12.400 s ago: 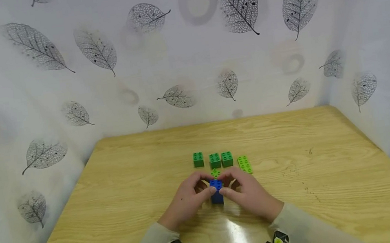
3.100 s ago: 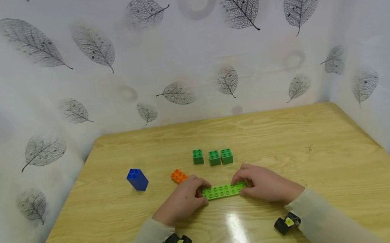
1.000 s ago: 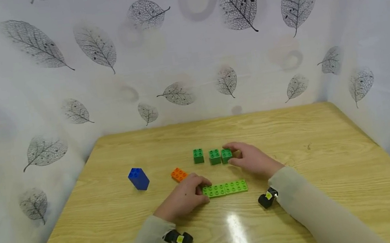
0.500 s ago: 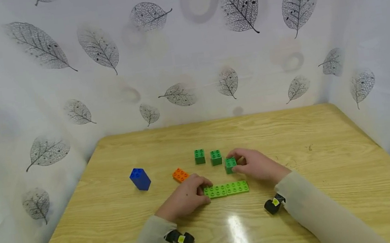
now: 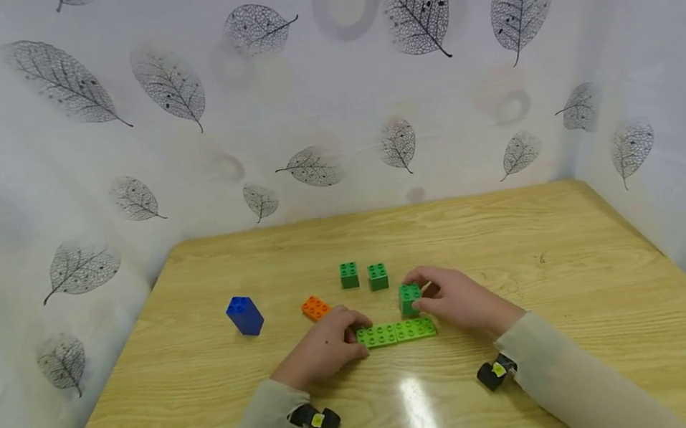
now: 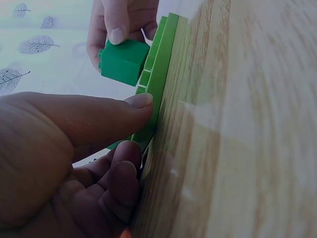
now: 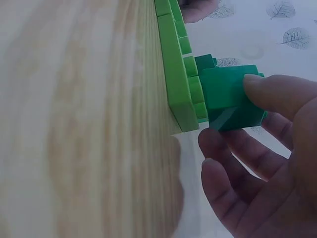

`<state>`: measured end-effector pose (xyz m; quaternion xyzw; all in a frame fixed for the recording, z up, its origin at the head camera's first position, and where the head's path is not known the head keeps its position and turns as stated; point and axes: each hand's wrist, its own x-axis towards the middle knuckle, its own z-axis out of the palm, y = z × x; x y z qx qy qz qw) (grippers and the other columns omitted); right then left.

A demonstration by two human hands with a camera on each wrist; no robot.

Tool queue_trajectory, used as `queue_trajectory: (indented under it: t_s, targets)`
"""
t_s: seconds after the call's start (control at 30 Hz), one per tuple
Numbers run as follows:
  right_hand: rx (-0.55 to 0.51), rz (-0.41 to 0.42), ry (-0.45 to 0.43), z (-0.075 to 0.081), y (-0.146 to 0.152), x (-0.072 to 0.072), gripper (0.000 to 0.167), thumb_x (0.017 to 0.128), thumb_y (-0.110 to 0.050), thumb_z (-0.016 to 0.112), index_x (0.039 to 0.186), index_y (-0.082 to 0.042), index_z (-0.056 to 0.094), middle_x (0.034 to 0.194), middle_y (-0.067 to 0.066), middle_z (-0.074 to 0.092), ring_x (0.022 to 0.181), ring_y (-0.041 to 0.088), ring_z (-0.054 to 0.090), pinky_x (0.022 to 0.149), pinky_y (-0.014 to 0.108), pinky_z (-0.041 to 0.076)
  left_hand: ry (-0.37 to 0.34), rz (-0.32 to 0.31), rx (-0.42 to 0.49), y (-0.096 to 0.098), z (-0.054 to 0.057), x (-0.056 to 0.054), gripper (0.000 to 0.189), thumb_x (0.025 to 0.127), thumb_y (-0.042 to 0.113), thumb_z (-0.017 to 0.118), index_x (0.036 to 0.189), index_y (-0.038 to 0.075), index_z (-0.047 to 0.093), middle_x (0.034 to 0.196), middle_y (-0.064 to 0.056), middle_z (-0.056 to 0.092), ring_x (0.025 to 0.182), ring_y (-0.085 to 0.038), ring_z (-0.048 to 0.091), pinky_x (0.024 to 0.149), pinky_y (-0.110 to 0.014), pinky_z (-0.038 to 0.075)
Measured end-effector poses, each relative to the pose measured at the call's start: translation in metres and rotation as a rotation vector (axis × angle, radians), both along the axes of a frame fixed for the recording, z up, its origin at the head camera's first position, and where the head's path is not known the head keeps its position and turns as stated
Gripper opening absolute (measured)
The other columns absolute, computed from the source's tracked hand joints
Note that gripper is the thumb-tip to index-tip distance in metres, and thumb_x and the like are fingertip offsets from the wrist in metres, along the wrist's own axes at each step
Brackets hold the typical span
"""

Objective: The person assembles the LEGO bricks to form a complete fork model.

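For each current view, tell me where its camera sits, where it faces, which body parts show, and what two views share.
Head: worn on the head, facing forward and down at the wooden table; left hand, right hand and sleeves show.
Left wrist: on that wrist, facing along the lime plates; left hand near, right hand beyond.
Right wrist: on that wrist, facing the pinched green block; right hand near, part of left hand beyond.
Both wrist views share that block and the plates.
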<state>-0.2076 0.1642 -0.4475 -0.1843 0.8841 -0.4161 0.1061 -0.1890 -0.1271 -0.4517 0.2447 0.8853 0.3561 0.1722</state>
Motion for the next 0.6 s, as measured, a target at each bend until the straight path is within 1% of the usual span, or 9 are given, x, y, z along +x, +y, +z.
queue_trajectory:
  t_s: [0.1, 0.23, 0.37, 0.6]
  targets:
    - [-0.009, 0.002, 0.023, 0.002, 0.003, 0.006, 0.038, 0.097, -0.027, 0.071, 0.133, -0.024, 0.061, 0.118, -0.006, 0.064, 0.103, 0.015, 0.062, 0.089, 0.040, 0.052, 0.002, 0.007, -0.009, 0.000, -0.001, 0.000, 0.034, 0.091, 0.021, 0.076, 0.124, 0.020, 0.068, 0.102, 0.005, 0.055, 0.087, -0.012, 0.054, 0.076, -0.030, 0.048]
    - [-0.016, 0.029, 0.030, 0.003, 0.009, 0.014, 0.038, 0.097, -0.027, 0.071, 0.133, -0.021, 0.061, 0.120, -0.004, 0.064, 0.104, 0.016, 0.062, 0.089, 0.039, 0.053, 0.002, 0.004, -0.006, 0.001, 0.000, 0.000, 0.034, 0.091, 0.020, 0.076, 0.124, 0.020, 0.068, 0.102, 0.005, 0.055, 0.086, -0.013, 0.054, 0.075, -0.031, 0.047]
    - [-0.023, 0.038, 0.024, 0.003, 0.013, 0.019, 0.039, 0.096, -0.026, 0.072, 0.132, -0.020, 0.060, 0.118, -0.003, 0.064, 0.104, 0.017, 0.063, 0.088, 0.037, 0.053, -0.002, 0.009, -0.013, 0.000, 0.002, 0.000, 0.034, 0.091, 0.021, 0.076, 0.124, 0.020, 0.068, 0.102, 0.005, 0.055, 0.087, -0.012, 0.054, 0.075, -0.030, 0.047]
    - [-0.024, 0.043, -0.007, 0.003, 0.015, 0.025, 0.037, 0.095, -0.021, 0.073, 0.129, -0.019, 0.061, 0.114, -0.001, 0.064, 0.102, 0.018, 0.063, 0.085, 0.035, 0.054, -0.017, 0.020, -0.021, 0.000, 0.003, 0.000, 0.034, 0.091, 0.021, 0.076, 0.124, 0.021, 0.069, 0.102, 0.005, 0.055, 0.087, -0.013, 0.054, 0.075, -0.031, 0.047]
